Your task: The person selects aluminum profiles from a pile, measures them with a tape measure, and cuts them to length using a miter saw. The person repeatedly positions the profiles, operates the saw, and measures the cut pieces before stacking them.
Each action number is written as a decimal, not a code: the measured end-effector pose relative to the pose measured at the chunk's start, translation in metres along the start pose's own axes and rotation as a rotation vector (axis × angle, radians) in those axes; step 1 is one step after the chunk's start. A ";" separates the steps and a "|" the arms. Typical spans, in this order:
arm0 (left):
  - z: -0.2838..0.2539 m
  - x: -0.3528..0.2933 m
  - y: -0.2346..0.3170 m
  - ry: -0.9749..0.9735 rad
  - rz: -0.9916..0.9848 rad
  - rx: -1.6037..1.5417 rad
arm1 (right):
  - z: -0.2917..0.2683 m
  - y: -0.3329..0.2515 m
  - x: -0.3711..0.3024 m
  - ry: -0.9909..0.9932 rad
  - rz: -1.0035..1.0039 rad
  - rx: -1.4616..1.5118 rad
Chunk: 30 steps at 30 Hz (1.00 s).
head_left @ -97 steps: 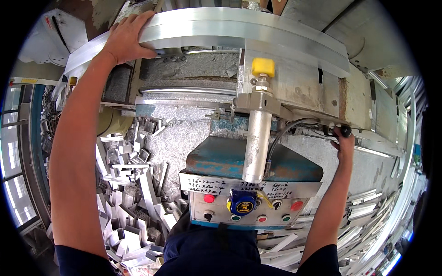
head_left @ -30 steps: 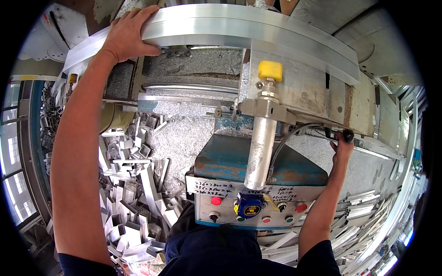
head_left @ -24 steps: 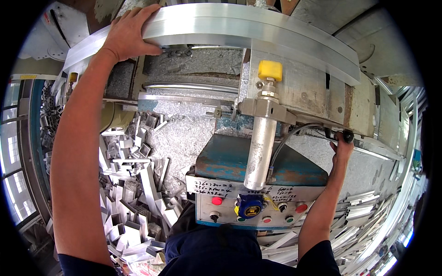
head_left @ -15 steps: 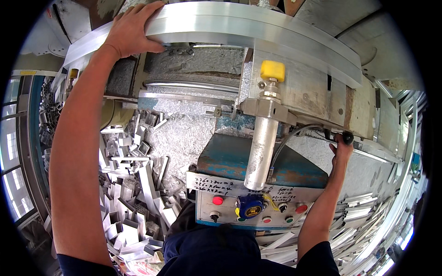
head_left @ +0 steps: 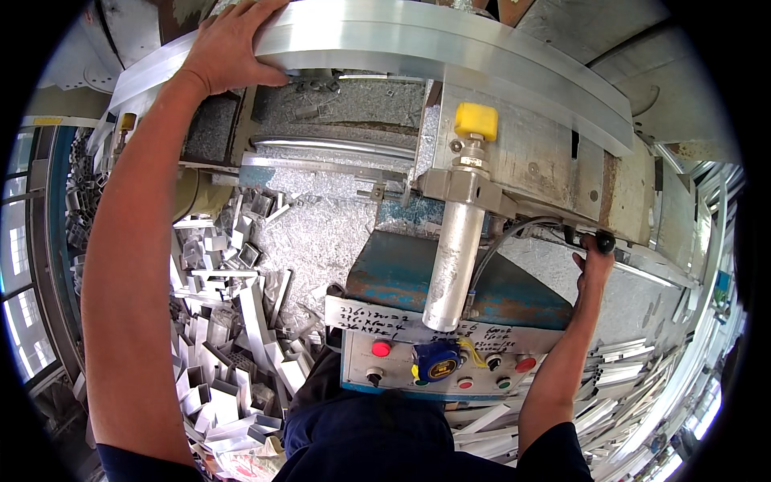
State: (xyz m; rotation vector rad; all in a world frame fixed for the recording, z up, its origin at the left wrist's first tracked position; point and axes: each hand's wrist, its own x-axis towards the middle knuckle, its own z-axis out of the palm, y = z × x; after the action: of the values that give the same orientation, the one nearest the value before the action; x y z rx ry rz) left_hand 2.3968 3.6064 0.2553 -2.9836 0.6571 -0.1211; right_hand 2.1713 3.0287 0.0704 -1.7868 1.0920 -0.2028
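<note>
A long silvery aluminium profile (head_left: pixel 361 36) lies across the metal bed of a machine at the far side. My left hand (head_left: pixel 229 52) grips it near its left part, fingers over the top and thumb along the near side. At the right, my right hand (head_left: pixel 595 255) is closed at a black knob (head_left: pixel 605 241) on the machine's front edge; part of the fingers is hidden. Between my hands stands a metal pneumatic cylinder (head_left: pixel 455 265) with a yellow cap (head_left: pixel 476 121), fixed to the bed's near edge.
A control box (head_left: pixel 426 273) with buttons and a handwritten white strip stands before me. A blue tape measure (head_left: pixel 436 361) hangs on its front. Profile offcuts (head_left: pixel 225 377) pile up at the left; long strips (head_left: pixel 618 377) lie at the right. Metal chips (head_left: pixel 313 241) cover the floor.
Almost nothing differs. My left forearm has shifted very slightly left, while both hands keep their places on the profile and the knob.
</note>
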 end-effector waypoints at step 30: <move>0.003 -0.003 -0.008 0.014 -0.011 -0.011 | 0.004 0.018 0.022 -0.007 -0.154 -0.006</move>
State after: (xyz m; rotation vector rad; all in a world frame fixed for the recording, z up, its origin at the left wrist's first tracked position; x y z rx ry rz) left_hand 2.3980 3.6149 0.2533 -2.9999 0.6454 -0.1402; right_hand 2.1756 3.0129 0.0467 -1.8765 0.9518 -0.2861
